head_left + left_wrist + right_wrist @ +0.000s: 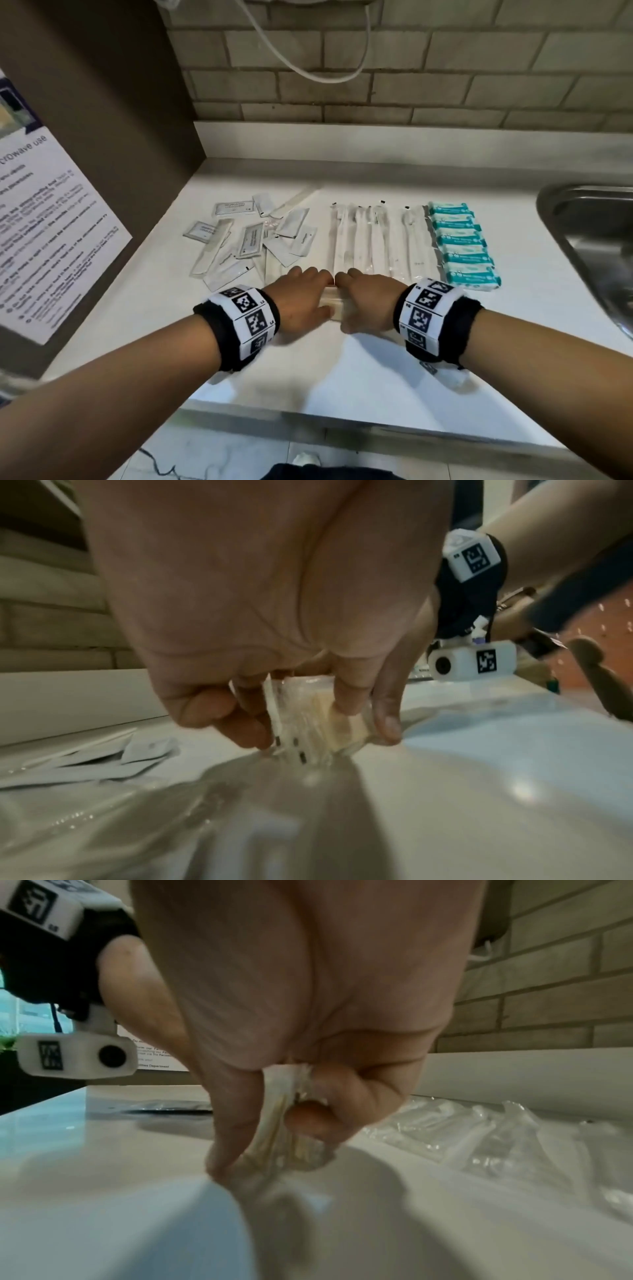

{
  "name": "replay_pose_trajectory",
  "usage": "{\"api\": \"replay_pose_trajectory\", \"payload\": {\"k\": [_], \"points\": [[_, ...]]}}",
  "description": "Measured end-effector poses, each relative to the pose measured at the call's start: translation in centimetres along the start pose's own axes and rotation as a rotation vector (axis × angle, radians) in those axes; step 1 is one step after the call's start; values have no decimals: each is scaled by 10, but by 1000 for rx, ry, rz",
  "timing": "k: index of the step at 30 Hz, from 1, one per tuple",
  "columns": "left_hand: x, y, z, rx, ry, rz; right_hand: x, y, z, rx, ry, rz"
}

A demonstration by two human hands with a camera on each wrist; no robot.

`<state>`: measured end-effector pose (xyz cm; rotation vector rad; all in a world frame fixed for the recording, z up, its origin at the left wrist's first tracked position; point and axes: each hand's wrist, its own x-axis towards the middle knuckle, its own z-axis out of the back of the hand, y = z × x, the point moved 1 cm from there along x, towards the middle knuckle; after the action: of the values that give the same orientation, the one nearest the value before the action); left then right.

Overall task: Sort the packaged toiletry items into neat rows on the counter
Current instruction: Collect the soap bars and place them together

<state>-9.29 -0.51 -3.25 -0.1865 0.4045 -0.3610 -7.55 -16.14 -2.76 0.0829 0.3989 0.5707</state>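
A small bundle of clear packets with beige contents stands on end on the white counter, near its front middle. My left hand grips it from the left and my right hand from the right. In the left wrist view the fingers and thumb curl round the bundle, whose lower ends touch the counter. The right wrist view shows my fingers pinching the same packets. Behind the hands lies a row of long clear toothbrush packets, with a row of teal packets to its right.
A loose pile of white sachets lies at the back left of the counter. A steel sink is at the right. A brown cabinet side with a printed notice walls the left. A white cable hangs on the brick wall.
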Motion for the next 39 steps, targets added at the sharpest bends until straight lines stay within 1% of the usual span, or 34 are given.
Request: {"api": "replay_pose_trajectory", "payload": {"k": [1, 4, 7, 10, 13, 20, 23, 26, 29, 32, 36, 39], "points": [[0, -1, -1, -5, 14, 13, -1, -1, -1, 32, 6, 3], [-1, -4, -8, -116, 48, 12, -1, -4, -1, 133, 6, 22], [0, -6, -12, -154, 6, 6, -1, -6, 1, 157, -15, 31], [0, -6, -10, -149, -37, 3, -2, -7, 2, 165, -30, 35], [-1, -8, -11, -111, 1, 1, -3, -5, -4, 143, -30, 36], [-1, -10, -12, -123, 44, 40, -4, -2, -8, 144, 11, -4], [1, -8, -11, -144, 52, 22, -3, -3, -7, 193, 15, 19], [1, -3, -7, -160, 17, 14, -5, -6, 0, 263, 8, 30], [0, -1, -5, -153, -7, 7, -5, -8, 5, 220, -13, 51], [-3, -4, -11, -130, 29, 5, -6, -5, -2, 154, -5, 66], [-4, -9, -16, -128, 26, -2, -6, -3, -9, 129, -21, 59], [-4, -7, -16, -125, 9, -3, -4, -2, -6, 133, 2, 51]]}}
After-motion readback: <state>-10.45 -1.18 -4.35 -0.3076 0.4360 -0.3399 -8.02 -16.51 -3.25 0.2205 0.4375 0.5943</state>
